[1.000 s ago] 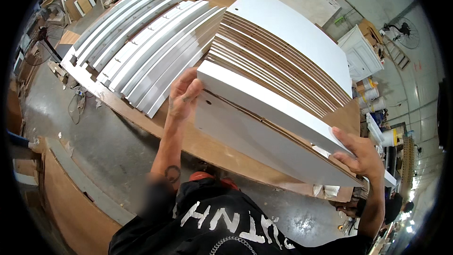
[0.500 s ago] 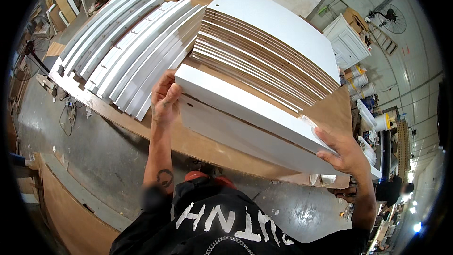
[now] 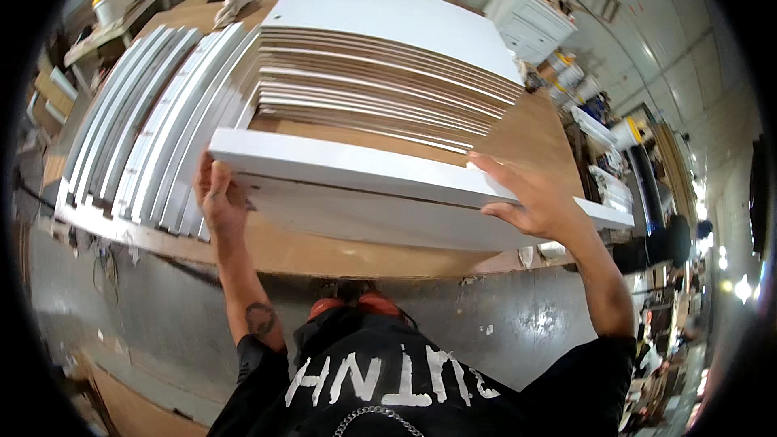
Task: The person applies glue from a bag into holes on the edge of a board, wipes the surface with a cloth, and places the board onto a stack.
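Observation:
A long white board point(image 3: 340, 155) with a dark groove along its near face stretches across the near side of the worktable. My left hand point(image 3: 222, 198) is closed round its left end, thumb on the near side. Toward the right, my right hand point(image 3: 530, 198) grips the top edge, its thumb against the near face and its fingers over the top. A bit of white, cloth-like material shows under those fingers; its kind is mostly hidden. Just beyond the board lies a stack of white panels point(image 3: 396, 20) with brown edges.
White strips point(image 3: 154, 125) lie side by side on the left of the brown-topped table point(image 3: 348, 257). A rag point(image 3: 233, 10) rests at the back. Behind on the right stand a white cabinet point(image 3: 530, 20) and several buckets point(image 3: 569, 75). Someone in dark clothes point(image 3: 668, 243) is at far right.
The view has swung, so the table and stack appear farther left and more level. Both hands still grip the board; the right hand sits farther from its right end.

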A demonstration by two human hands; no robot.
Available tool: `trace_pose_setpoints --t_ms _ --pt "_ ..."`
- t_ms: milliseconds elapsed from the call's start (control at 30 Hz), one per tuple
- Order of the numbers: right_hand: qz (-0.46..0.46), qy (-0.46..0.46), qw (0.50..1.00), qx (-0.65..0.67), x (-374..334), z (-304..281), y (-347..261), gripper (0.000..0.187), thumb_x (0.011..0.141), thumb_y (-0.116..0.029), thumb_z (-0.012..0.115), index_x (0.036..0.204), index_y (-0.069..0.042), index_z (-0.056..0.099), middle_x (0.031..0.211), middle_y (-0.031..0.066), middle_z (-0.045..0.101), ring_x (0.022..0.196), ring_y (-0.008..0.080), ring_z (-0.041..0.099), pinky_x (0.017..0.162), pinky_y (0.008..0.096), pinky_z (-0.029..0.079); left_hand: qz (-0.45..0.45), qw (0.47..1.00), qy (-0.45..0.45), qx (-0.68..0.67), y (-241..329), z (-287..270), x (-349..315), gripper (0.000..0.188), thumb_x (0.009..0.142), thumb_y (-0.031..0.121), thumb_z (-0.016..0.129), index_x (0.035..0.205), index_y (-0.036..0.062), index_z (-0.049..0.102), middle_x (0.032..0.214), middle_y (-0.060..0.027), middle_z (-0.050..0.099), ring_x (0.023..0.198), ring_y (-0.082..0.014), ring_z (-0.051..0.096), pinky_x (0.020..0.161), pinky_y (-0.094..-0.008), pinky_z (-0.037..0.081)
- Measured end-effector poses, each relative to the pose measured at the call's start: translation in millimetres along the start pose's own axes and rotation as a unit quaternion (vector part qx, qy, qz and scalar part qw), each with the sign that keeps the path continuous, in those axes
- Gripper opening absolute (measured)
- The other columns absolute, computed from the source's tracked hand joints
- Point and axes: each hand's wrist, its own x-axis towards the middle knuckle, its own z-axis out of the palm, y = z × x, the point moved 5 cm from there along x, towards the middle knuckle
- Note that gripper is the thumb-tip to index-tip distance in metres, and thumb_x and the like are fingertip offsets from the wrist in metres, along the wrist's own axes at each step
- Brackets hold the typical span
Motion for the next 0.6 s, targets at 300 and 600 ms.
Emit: trace_pose_setpoints --t_ms 300,600 --pt "0.062 0.219 0.974 0.011 -28.1 -154.3 51.1 0.053 0.097 -0.049 0.037 0.127 -0.009 0.056 0.105 0.0178 0.064 0.098 0.0325 0.06 0.091 0.0471 0.042 0.061 0.993 -0.099 -0.013 2.8 -63.8 34.2 0.037 0.098 0.022 0.055 0.128 0.0018 0.052 0.118 -0.0089 0.061 0.106 -0.0176 0.057 0.09 -0.0335 0.046" --pt "0.233 0.391 0.888 -0.063 -54.5 -59.9 120.3 0.074 0.094 -0.065 0.031 0.143 -0.011 0.039 0.129 0.0167 0.056 0.122 0.0321 0.051 0.109 0.0464 0.029 0.017 0.992 -0.123 -0.005 -9.5 -34.9 37.5 0.046 0.098 0.031 0.053 0.133 0.002 0.046 0.127 -0.0112 0.055 0.116 -0.0224 0.051 0.1 -0.0372 0.041"
